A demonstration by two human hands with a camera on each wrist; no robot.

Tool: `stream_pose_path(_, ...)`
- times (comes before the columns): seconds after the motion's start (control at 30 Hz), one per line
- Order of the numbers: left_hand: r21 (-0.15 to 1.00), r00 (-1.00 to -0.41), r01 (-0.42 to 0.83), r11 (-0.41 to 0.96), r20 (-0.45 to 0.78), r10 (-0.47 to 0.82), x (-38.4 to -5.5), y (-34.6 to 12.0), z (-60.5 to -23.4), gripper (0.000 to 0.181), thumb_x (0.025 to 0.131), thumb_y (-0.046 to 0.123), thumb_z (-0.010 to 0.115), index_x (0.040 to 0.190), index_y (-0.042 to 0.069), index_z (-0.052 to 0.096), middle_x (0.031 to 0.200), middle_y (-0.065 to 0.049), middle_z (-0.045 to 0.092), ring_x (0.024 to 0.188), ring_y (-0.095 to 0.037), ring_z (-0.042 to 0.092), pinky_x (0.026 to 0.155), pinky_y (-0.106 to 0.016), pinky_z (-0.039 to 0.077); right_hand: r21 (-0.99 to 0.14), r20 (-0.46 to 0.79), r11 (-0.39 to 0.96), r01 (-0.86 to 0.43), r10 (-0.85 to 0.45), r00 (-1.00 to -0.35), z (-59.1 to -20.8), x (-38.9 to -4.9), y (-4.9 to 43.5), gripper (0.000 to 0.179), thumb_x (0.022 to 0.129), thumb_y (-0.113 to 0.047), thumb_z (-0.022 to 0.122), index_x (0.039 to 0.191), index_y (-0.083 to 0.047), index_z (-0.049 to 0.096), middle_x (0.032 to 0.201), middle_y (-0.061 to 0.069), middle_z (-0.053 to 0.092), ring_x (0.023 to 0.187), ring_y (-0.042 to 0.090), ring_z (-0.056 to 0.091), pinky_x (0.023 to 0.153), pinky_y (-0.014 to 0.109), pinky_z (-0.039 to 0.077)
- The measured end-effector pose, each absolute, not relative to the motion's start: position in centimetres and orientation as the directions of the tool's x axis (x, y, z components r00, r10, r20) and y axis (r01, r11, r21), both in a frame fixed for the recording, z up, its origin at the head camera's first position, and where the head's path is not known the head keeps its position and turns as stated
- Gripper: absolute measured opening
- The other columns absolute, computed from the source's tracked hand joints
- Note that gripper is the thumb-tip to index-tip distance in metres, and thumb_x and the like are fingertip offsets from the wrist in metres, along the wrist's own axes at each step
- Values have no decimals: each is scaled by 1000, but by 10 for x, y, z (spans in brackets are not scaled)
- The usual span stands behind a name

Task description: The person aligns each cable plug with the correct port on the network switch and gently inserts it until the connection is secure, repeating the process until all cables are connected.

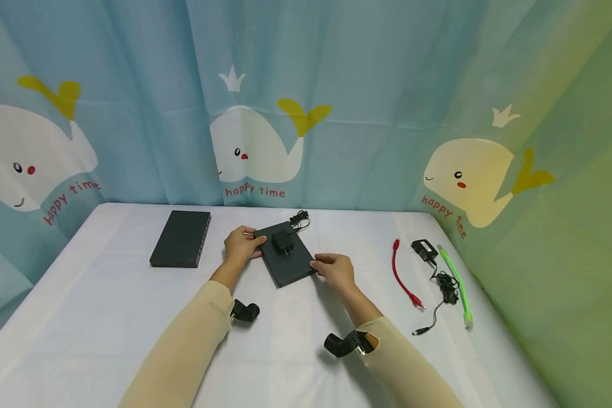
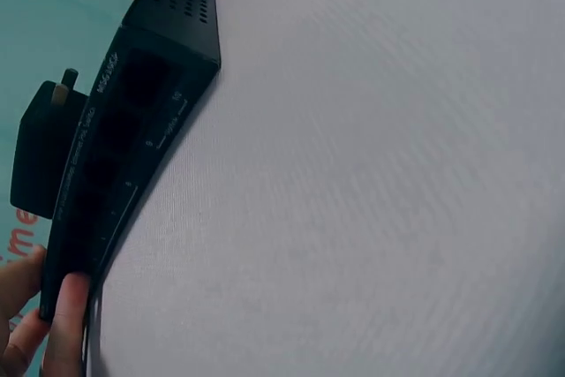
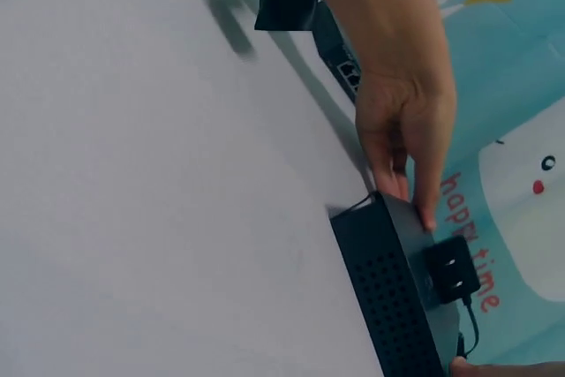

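While the left hand (image 1: pixel 241 246) and right hand (image 1: pixel 338 272) pinch the black box (image 1: pixel 292 270) between their fingers near frame centre, level handling should steady the adapter (image 1: pixel 283 242).

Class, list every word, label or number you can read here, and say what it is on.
"happy time": in red on the curtain, three times.
Too small and blurred to read surely: the white print on the held black box.
Too small to read: the label on the right-hand power adapter.

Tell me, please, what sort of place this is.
Probably a curtained-off recording corner: a white-covered table, blue curtains printed with white whales, and black wrist cameras.
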State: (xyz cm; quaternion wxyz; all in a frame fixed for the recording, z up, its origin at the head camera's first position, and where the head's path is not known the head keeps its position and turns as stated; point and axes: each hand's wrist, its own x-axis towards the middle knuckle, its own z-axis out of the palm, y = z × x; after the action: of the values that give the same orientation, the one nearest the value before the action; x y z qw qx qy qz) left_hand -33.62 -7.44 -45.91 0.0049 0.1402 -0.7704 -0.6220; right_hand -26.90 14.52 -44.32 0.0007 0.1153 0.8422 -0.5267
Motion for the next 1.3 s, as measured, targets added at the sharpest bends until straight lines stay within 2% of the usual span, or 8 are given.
stream_pose_path(0.27, 958, -958, -220, 183, -176, -228, -338, -73, -461, 38, 87, 10, 76, 121, 0, 63, 118, -23, 62, 88, -35, 72, 59, -28, 61, -965, -127, 201, 169, 205, -970, -453, -255, 142, 31, 88, -7, 74, 112, 12, 68, 98, 22, 73, 66, 15, 71, 64, 25, 61)
stream_pose_path(0.4, 958, -962, -207, 200, -162, -221, -337, -72, -460, 39, 87, 10, 76, 122, 0, 62, 118, -24, 61, 87, -33, 73, 59, -27, 61, -983, -107, 116, 140, 250, -962, -459, -257, 138, 28, 85, -4, 76, 107, 12, 70, 91, 20, 74, 63, 15, 71, 62, 26, 61)
stream_pose_path(0.53, 928, -973, -191, 320, -136, -188, -337, -74, -454, 38, 88, 14, 75, 120, -1, 62, 116, -23, 62, 83, -30, 72, 65, -29, 61, -986, -100, 101, 130, 258, -961, -462, -258, 137, 26, 84, 0, 75, 106, 13, 69, 88, 21, 74, 61, 14, 70, 61, 26, 61)
stream_pose_path(0.67, 857, -988, -109, 505, -37, -151, -340, -79, -445, 39, 91, 24, 73, 120, 0, 64, 118, -24, 63, 103, -35, 63, 89, -43, 54, -985, -111, 99, 139, 249, -962, -463, -259, 137, 26, 84, 0, 75, 106, 13, 70, 87, 19, 74, 60, 13, 70, 61, 25, 61)
stream_pose_path(0.77, 806, -997, -26, 592, 23, -74, -349, -79, -439, 42, 92, 28, 71, 124, 2, 65, 122, -22, 63, 114, -38, 54, 98, -48, 46, -985, -115, 96, 143, 251, -961, -463, -259, 137, 26, 84, -1, 76, 106, 12, 70, 85, 17, 74, 59, 11, 69, 60, 24, 60)
stream_pose_path(0.97, 669, -988, 126, 733, 21, 150, -369, -74, -439, 36, 96, 26, 67, 126, 5, 66, 116, -15, 68, 111, -31, 60, 100, -43, 47, -984, -117, 101, 148, 262, -958, -461, -259, 138, 25, 84, -1, 76, 106, 11, 70, 86, 17, 74, 60, 12, 69, 60, 24, 60)
stream_pose_path(1.13, 643, -982, 114, 757, -43, 185, -373, -74, -439, 32, 97, 23, 64, 126, 10, 67, 120, -14, 66, 115, -30, 58, 103, -43, 45, -983, -109, 114, 141, 252, -962, -462, -259, 137, 25, 85, 0, 75, 106, 12, 70, 85, 18, 74, 62, 15, 71, 61, 25, 61)
stream_pose_path(1.3, 651, -979, 116, 750, -51, 196, -372, -75, -436, 32, 98, 22, 63, 126, 9, 67, 121, -15, 65, 116, -31, 57, 102, -44, 46, -981, -103, 137, 140, 246, -964, -460, -261, 138, 24, 84, 1, 75, 105, 12, 70, 87, 21, 74, 62, 16, 71, 61, 25, 61)
